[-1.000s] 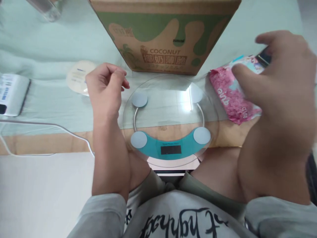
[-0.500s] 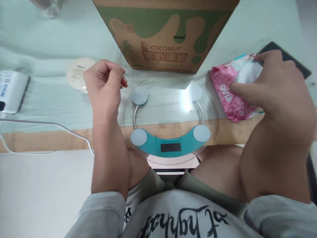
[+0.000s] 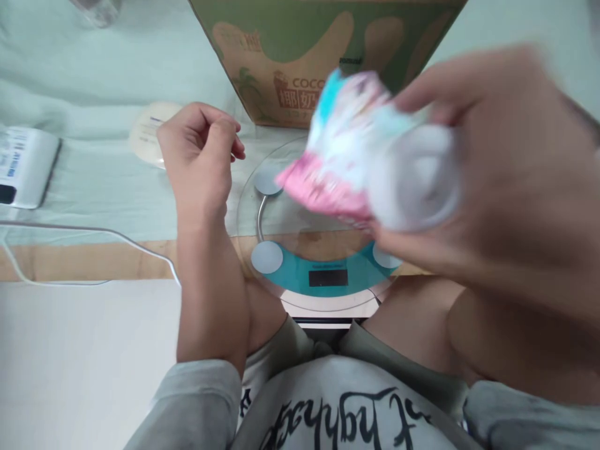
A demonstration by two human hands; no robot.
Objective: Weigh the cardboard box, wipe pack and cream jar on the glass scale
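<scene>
Blurred by motion, my right hand (image 3: 506,169) grips a pink, white and blue wet wipes pack (image 3: 335,147) with a round white lid (image 3: 424,178). The pack is held up and tilted, and it covers the upper right part of a clear glass scale (image 3: 290,219) and some of the print on a cardboard box. The scale has a teal band with a dark display (image 3: 328,277). My left hand (image 3: 199,140) is loosely closed left of the scale, fingers curled, with nothing seen in it.
The brown and green cardboard box (image 3: 267,62) stands behind the scale. Left of my left hand lie a cream round object (image 3: 147,131), a white device (image 3: 28,165) and a white cable (image 3: 94,228). A clear container (image 3: 100,12) is at the top left.
My right hand has lifted the wet wipes pack from the table on the right and brought it left, over the scale. The left hand keeps its pose.
</scene>
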